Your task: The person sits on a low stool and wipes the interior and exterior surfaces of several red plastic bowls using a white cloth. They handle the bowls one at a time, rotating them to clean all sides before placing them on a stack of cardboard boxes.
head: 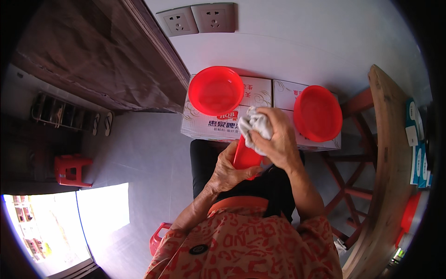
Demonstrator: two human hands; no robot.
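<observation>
My left hand (230,171) grips a red plastic object (246,157) above my lap, thumb on its near end. Its full shape is partly hidden by my fingers and the cloth. In my right hand (278,139) is a crumpled whitish cloth (257,125), which covers the object's far end. Beyond my hands, a red plastic basin (216,91) sits on a cardboard carton (198,122) bearing writing. A second red basin (317,113) rests farther right, on a neighbouring carton (284,94). Reflections make the basins' contents hard to tell.
A wooden table (386,146) with reddish crossed legs stands at my right, holding blue and white packs (420,164). Wall sockets (214,17) are above the cartons. At left are a red stool (72,170), a metal rack (59,113) and slippers (108,123).
</observation>
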